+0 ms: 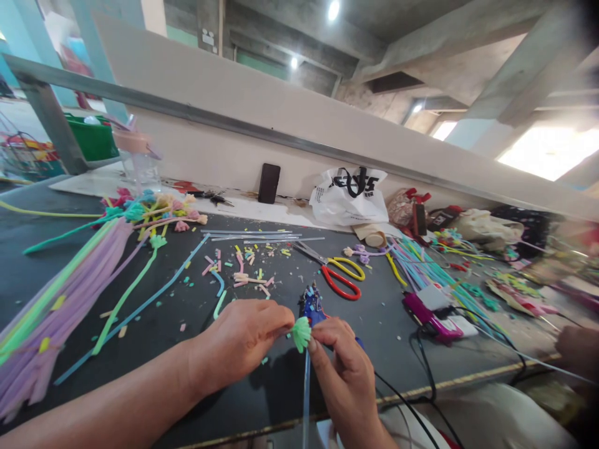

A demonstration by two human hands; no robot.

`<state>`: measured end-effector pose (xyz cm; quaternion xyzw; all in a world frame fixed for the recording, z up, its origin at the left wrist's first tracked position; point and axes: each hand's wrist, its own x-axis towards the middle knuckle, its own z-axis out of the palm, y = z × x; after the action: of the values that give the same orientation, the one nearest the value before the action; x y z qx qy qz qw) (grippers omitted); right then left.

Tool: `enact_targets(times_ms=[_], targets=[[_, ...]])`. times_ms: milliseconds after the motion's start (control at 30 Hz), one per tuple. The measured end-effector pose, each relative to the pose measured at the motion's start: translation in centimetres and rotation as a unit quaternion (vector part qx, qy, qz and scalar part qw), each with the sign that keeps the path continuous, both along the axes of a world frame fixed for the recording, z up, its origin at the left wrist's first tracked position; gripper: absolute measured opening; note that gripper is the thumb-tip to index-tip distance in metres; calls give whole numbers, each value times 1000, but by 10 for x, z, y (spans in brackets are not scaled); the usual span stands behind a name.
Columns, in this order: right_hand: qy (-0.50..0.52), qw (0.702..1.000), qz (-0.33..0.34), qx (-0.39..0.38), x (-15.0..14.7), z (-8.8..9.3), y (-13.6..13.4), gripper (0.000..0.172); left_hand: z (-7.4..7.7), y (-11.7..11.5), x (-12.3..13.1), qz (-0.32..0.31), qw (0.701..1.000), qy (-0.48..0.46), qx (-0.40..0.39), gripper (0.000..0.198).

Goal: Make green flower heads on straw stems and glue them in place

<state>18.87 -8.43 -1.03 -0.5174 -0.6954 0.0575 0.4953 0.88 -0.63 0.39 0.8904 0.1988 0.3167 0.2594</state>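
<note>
Head view: between the two hands, above the near edge of the dark tabletop (pixel 374 374), sits a mint-green pipe-cleaner tuft (pixel 301 335), fanned out like a small flower. The left hand (pixel 255 330) has thumb and forefinger pinched at its left side; the right hand (pixel 345 362) pinches its right side. Directly below the tuft, a translucent rod (pixel 306 393) runs downward. A blue object (pixel 312 304), partly hidden, lies just behind the hands. Beyond it, scissors (pixel 324 262) with red and yellow handles lie open beside scattered short pipe-cleaner clippings (pixel 253 280). Lilac pipe cleaners (pixel 88 280) lie bundled at left, a magenta glue gun (pixel 431 319) at right. Another person's hand (pixel 578 350) shows, blurred, at the right edge.
</note>
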Motion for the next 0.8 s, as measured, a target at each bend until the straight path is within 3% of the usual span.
enact_targets(times_ms=[233,500,800], targets=[[14,1000,4,-14,1,1,1,10,1,-2,2,38,998,15,-41,5],[31,999,1,-23,6,1,0,9,7,-1,2,37,992,9,-120,11],[72,996,-34,-33,15,-1,3,7,6,8,6,103,976,-66,-179,19]])
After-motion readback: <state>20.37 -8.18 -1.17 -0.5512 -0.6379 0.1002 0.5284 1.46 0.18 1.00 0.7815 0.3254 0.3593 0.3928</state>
